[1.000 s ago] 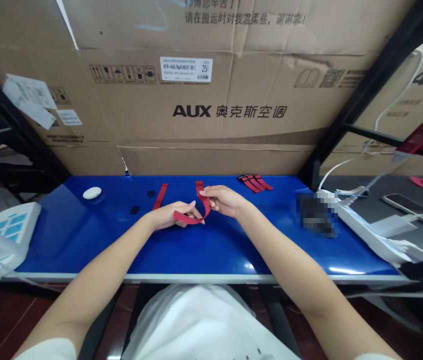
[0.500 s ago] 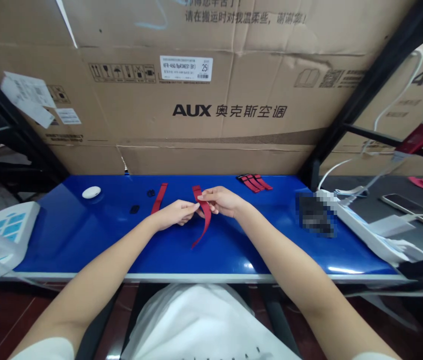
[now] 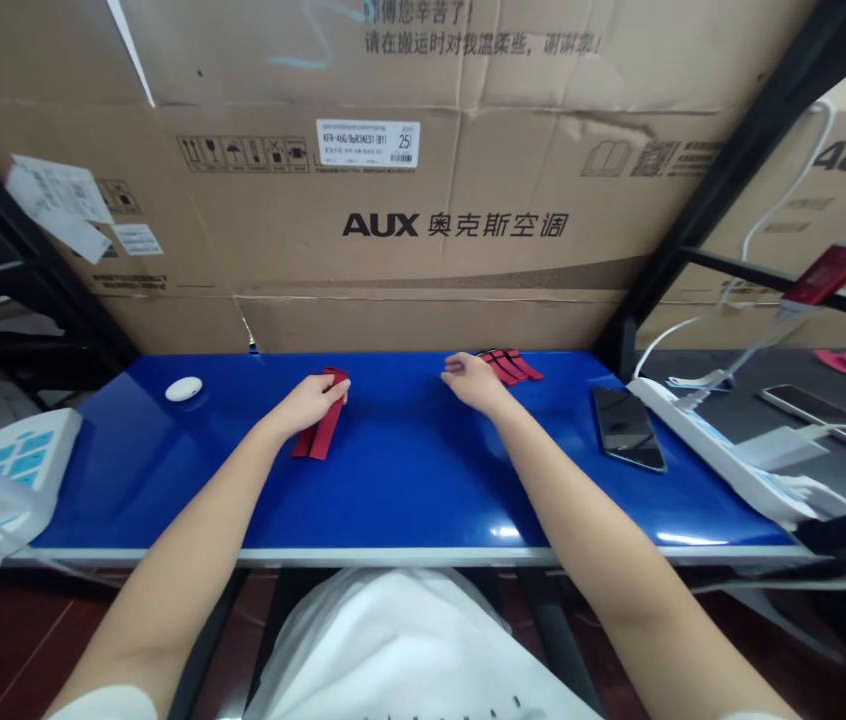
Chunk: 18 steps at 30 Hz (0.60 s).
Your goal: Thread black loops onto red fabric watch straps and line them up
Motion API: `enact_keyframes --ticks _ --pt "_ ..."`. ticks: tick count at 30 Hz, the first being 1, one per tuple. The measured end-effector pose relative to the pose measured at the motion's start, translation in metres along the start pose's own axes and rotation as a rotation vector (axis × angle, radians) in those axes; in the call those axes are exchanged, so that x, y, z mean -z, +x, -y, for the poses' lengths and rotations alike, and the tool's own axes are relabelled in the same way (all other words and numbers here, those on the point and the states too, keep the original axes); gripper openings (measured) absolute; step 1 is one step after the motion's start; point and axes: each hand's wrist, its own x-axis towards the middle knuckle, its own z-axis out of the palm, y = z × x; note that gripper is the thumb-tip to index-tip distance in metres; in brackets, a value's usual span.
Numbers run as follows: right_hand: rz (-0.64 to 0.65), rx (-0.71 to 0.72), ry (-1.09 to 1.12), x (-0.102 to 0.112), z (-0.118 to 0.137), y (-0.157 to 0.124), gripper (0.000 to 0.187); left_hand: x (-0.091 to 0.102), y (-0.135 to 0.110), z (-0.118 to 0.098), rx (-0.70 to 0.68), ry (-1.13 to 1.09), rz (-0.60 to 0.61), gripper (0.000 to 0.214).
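My left hand [image 3: 310, 403] is at the left middle of the blue table, its fingers closed on the upper end of a red strap [image 3: 331, 430]. A second red strap lies close against that strap, partly under the hand. Near the back edge, my right hand [image 3: 469, 382] hovers with loosely curled fingers, and nothing shows in them. Just to its right lies a group of several red straps with black parts [image 3: 513, 367], partly behind the hand. The small black pieces are out of sight by my left hand.
A white round object [image 3: 184, 389] lies at the back left of the blue table [image 3: 393, 500]. A phone [image 3: 629, 430] lies at right, by a white power strip [image 3: 723, 455]. A white device with blue panels [image 3: 22, 470] sits at the left edge. Large cardboard [image 3: 453, 270] stands behind.
My left hand has moved left and the red strap now lies beside the other one. My right hand has let go of the strap and moved right and back to the strap group.
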Motion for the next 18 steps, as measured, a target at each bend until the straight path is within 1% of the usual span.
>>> enact_keyframes --ticks 1,2,3,5,8,10,12,15,16,18 --pt "-0.051 -0.042 -0.232 0.005 -0.006 0.004 0.042 0.004 0.002 0.004 0.006 0.110 -0.002 0.045" --pt "-0.061 -0.100 -0.419 0.008 -0.012 0.008 0.048 0.007 0.003 0.008 0.019 0.205 -0.011 0.044" --pt "-0.046 -0.143 -0.553 0.011 -0.016 0.011 0.052 0.010 0.005 0.013 0.033 0.288 -0.037 0.042" --pt "0.007 -0.207 -0.704 0.013 -0.020 0.015 0.058 0.014 0.008 0.023 0.064 0.420 -0.130 0.035" --pt "0.045 -0.235 -0.776 0.012 -0.019 0.015 0.059 0.025 0.012 0.040 0.142 0.564 -0.279 0.027" --pt "0.053 -0.241 -0.791 0.010 -0.016 0.013 0.058 0.035 0.013 0.051 0.210 0.642 -0.320 0.026" --pt "0.069 -0.225 -0.792 0.009 -0.012 0.009 0.058 0.045 0.013 0.059 0.272 0.680 -0.327 0.031" --pt "0.093 -0.186 -0.791 0.007 -0.006 0.001 0.057 0.057 0.013 0.063 0.346 0.605 -0.289 0.041" --pt "0.094 -0.164 -0.793 0.007 -0.004 -0.002 0.056 0.060 0.013 0.062 0.362 0.567 -0.282 0.041" --pt "0.085 -0.105 -0.794 0.004 0.000 -0.009 0.051 0.066 0.012 0.061 0.378 0.530 -0.307 0.034"
